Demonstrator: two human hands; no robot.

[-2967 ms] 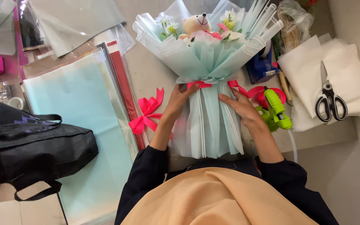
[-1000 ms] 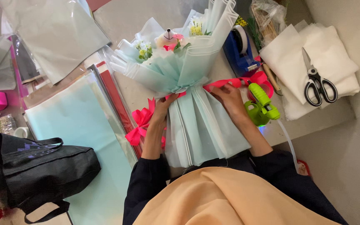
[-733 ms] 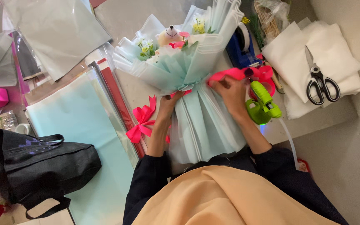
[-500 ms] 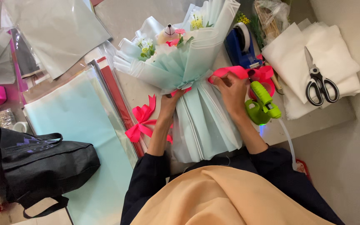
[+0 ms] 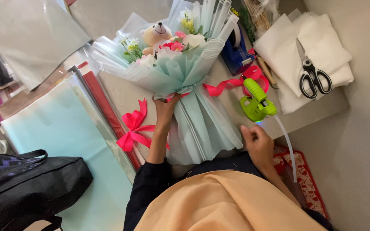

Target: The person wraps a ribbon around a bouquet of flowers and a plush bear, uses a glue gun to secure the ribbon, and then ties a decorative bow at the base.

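Two hands worked apart: the left hand (image 5: 165,109) gripped the bouquet (image 5: 180,81) at its waist, while the right hand (image 5: 258,143) lay seemingly empty, fingers loosely curled, near the glue gun (image 5: 255,100).

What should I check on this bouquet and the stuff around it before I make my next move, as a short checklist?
1. Left hand gripping the bouquet at its waist: ok.
2. Red ribbon tied round the waist: not ok, it trails loose.
3. Right hand free, nothing held: ok.
4. Green glue gun near the right hand: ok.
5. Scissors on the white sheets: ok.
6. Glue gun hot: cannot tell.
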